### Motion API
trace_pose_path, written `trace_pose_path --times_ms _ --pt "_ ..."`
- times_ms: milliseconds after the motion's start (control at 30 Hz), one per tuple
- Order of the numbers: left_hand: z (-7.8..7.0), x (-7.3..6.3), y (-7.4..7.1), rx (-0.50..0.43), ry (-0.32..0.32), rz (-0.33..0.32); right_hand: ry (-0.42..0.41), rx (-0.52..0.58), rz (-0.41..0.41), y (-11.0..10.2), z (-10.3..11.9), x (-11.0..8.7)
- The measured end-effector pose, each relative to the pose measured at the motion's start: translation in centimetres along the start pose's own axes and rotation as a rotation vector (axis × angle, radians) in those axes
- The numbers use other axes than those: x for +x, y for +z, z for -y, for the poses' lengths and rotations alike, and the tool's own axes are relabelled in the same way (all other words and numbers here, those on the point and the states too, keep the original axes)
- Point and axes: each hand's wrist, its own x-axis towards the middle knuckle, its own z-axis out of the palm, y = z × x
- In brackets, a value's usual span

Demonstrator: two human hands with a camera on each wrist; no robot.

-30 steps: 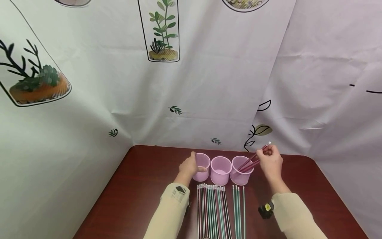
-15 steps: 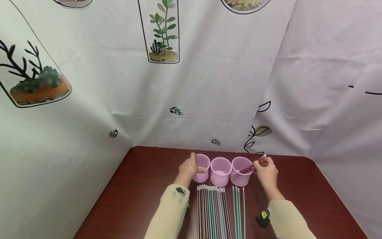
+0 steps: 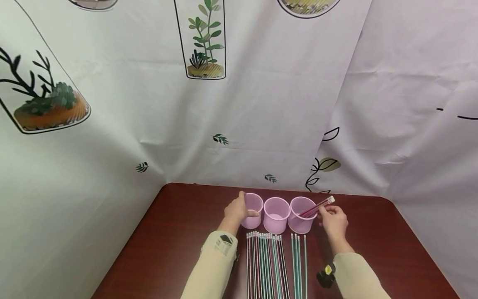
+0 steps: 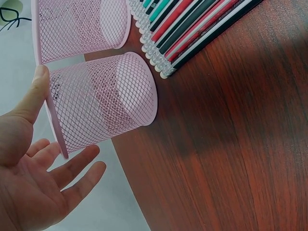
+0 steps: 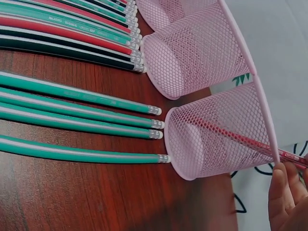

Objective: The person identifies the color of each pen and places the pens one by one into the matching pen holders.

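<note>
Low in the frame, the left hand (image 3: 236,210), fingers spread loosely, has its thumb on the left cup (image 3: 255,203); lower right, bent fingers of the right hand (image 3: 334,222) touch the right cup (image 3: 299,225), where red pencils (image 3: 320,206) lean; gripped or not, I can't tell.

Head cam: high, fwd/down over tbl (image 3: 179,232). Wrist cams: v. close, tilted; both catch L cup (image 4: 106,101).

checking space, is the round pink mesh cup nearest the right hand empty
No, slim red pencils slant into that round pink mesh cup.
</note>
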Motion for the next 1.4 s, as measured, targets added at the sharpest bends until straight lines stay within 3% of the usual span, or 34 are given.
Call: trace_pose_path --times_ms 267,400,500,567,667,833,933,1000,1133,1400 --pt "0.0 0.0 0.0 0.004 -0.004 0.001 0.026 0.036 -0.010 0.1 -0.5 0.2" --pt "0.0 0.0 0.1 0.003 -0.004 0.002 0.018 0.046 -0.058 0.2 -0.5 -0.1" --pt "0.0 0.2 0.0 0.016 -0.001 0.000 -0.056 0.031 -0.123 0.5 -0.4 -0.7" --pt "-0.1 0.3 -0.1 0.020 -0.001 -0.001 -0.140 0.004 -0.124 0.8 -0.3 -1.5" --pt "-0.1 0.3 -0.2 0.018 -0.002 0.004 -0.209 -0.017 0.000 1.5 -0.6 -3.3" --pt "0.0 0.1 0.0 0.015 -0.003 0.011 -0.259 -0.228 0.442 2.7 -2.4 -6.1" --pt "0.0 0.0 0.0 0.027 -0.005 0.012 -0.370 -0.390 0.619 3.6 -3.7 -7.3" --pt "0.0 0.0 0.0 0.035 -0.002 0.006 -0.435 -0.466 0.656 4.1 -4.2 -8.0" --pt "0.1 0.0 -0.1 0.042 0.008 -0.011 -0.516 -0.592 0.630 4.9 -4.7 -8.6" --pt "0.2 -0.1 0.1 0.025 0.006 -0.006 -0.501 -0.702 0.608 4.9 -4.8 -9.1"
